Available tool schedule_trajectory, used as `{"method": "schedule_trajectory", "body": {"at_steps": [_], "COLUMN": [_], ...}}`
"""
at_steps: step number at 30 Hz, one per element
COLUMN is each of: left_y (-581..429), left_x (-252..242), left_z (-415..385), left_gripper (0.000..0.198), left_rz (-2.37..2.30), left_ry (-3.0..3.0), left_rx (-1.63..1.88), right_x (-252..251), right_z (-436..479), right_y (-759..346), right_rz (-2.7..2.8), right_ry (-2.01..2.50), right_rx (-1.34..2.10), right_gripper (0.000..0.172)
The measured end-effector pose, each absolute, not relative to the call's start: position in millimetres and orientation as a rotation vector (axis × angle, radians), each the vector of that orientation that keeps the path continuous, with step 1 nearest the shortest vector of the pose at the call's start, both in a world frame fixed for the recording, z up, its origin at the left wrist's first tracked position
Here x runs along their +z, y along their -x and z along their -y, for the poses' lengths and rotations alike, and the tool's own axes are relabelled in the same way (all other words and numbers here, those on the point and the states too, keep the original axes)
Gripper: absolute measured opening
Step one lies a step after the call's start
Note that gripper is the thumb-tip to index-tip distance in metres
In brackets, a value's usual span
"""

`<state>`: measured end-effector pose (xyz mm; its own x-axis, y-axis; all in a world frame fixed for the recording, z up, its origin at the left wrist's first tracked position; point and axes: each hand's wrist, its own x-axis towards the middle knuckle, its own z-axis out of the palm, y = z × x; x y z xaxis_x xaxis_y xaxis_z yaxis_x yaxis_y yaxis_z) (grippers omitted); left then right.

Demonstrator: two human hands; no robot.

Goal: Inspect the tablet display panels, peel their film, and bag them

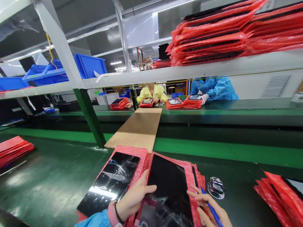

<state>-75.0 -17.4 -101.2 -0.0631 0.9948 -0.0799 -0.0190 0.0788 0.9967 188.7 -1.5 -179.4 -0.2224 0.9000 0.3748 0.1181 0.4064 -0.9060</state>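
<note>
A black glossy screen panel (167,195) lies on red bubble-wrap bags (193,199) in front of me, with clear film creased over its lower part. My left hand (134,196) grips the panel's left edge, the thumb on top and the other fingers partly hidden. In my right hand (208,208) is a blue pen (215,213), and its fingertips rest at the panel's right edge. To the left, a second black screen panel (110,181) with filmy glare lies on its own red bubble-wrap bag. A small shiny metal object (216,188) sits right of my right hand.
A wooden board (138,129) bridges the green conveyor toward the far bench. Red bag stacks stand left (4,152), right (293,199) and on the upper shelf (213,34). A green post (89,116) rises behind. Two co-workers (151,91) sit opposite. Blue bins (89,65) occupy the shelf.
</note>
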Motion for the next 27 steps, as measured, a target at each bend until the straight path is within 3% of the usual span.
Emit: {"method": "schedule_trajectory", "body": {"at_steps": [7,15,20,24,27], "left_y": [180.8,250.3,268.1,263.1,241.8], "left_x": [-81.6,-86.1,-89.3,-115.0,-151.3], "left_z": [29.4,45.4,44.9,73.4,101.4], "left_gripper": [0.07,0.065,0.082,0.067,0.049], "left_rz": [-1.271,-1.295,-1.567,-2.083,-2.336], "left_ry": [-0.92,-0.874,-1.019,-1.241,-1.556], "left_rx": [1.35,1.238,1.331,1.54,1.496], "right_x": [-179.2,-193.9,-182.5,-162.7,-159.5], "right_z": [7.3,-4.2,1.7,12.3,15.8], "right_y": [-182.2,-192.4,-192.1,-191.0,-189.4], "right_rz": [1.47,1.596,1.588,1.557,1.406], "right_ry": [0.937,0.864,0.863,0.945,1.039], "right_rx": [1.019,1.051,1.073,1.14,1.347], "right_gripper": [0.032,0.022,0.02,0.021,0.035]}}
